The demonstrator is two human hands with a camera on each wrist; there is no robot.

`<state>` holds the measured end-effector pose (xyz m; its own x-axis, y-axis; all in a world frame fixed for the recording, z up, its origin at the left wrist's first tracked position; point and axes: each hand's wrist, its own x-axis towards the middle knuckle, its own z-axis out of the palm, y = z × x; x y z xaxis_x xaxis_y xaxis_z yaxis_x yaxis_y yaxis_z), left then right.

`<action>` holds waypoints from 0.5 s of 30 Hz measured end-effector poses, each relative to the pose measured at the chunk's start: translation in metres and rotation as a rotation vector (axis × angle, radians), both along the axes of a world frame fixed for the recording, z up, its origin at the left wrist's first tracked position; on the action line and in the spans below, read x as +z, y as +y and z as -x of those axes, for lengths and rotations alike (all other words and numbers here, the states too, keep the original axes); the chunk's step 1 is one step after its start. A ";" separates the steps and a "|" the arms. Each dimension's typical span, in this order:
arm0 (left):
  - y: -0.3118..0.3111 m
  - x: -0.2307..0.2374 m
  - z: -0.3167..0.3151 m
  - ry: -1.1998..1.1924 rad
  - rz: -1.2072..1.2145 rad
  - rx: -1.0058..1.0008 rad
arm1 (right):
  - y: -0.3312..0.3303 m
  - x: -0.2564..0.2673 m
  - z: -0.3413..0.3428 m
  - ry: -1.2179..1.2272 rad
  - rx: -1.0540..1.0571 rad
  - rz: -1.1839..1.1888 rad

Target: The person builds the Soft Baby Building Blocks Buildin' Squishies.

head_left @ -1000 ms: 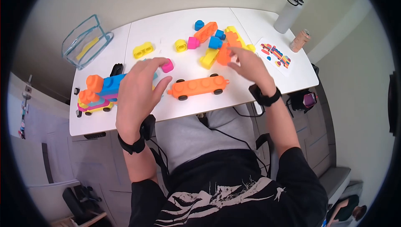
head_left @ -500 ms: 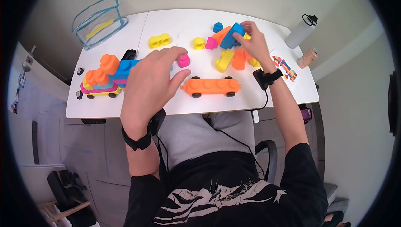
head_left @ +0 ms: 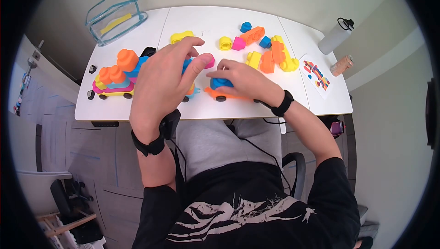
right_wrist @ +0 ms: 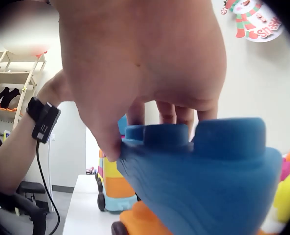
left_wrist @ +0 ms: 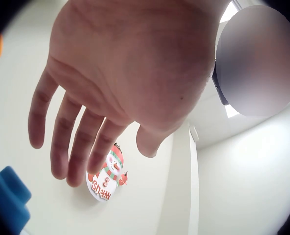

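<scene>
My right hand (head_left: 251, 83) grips a blue building block (right_wrist: 208, 181) with round studs and a curved underside, thumb on the near side and fingers across. The block is right over the orange wheeled base (head_left: 210, 92), which the hand partly covers. In the right wrist view, the orange base (right_wrist: 142, 220) shows beneath the block. My left hand (head_left: 160, 86) hovers palm down, fingers extended and holding nothing, in front of the block train. That train has orange blocks (head_left: 127, 60) on its left car; the hand hides its middle. Its light blue end (head_left: 197, 91) faces the orange base.
Loose orange (head_left: 278, 52), yellow (head_left: 288, 63), pink (head_left: 238, 43) and blue (head_left: 246, 27) blocks lie behind the right hand. A picture sheet (head_left: 315, 77), a can (head_left: 342, 65) and a bottle (head_left: 337, 37) are at the right. A clear bag (head_left: 117, 17) stands back left.
My right hand has picked up the blue block from the pile and brought it nearer and leftward, over the orange base. The left hand still hovers over the train.
</scene>
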<state>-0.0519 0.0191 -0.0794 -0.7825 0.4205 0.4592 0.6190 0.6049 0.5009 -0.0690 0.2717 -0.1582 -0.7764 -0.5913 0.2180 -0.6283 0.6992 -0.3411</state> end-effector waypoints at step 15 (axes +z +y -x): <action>0.010 -0.002 0.006 -0.038 -0.002 -0.079 | 0.026 -0.052 -0.010 0.291 -0.044 -0.231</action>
<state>-0.0575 0.0286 -0.0811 -0.7638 0.4809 0.4305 0.6453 0.5542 0.5258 -0.0587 0.2973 -0.2102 -0.7275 -0.6180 0.2981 -0.6433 0.7654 0.0169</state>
